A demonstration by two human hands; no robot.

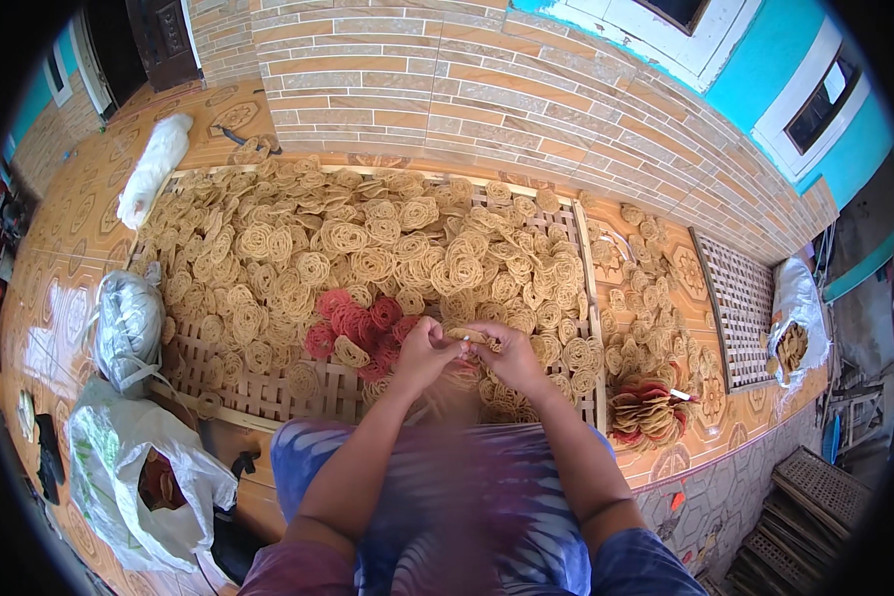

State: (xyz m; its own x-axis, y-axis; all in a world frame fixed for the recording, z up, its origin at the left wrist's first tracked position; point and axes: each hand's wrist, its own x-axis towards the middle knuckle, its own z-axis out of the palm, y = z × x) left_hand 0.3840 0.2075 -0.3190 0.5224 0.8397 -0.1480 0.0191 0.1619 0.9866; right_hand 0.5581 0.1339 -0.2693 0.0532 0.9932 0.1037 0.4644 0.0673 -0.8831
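1. Here, the left hand (422, 350) and the right hand (510, 353) meet over the near edge of a slatted bamboo rack (268, 397); the fingers of both pinch one pale coiled cracker (470, 336) between them, held just above the heap.
2. Likely fault: the cracker looks thin and brittle, so a tight pinch or a twist between the two hands could snap its loops; crumbs would then drop through the slats.
3. Materials: the tan crackers (368, 248) beyond the fingers are lacy spirals of dried strands, matte and rough.
4. A cluster of red crackers (353, 323) lies just left of the fingers.
5. Well right of the fingers, a fanned stack (646, 412) rests on the patterned tile floor (685, 462).
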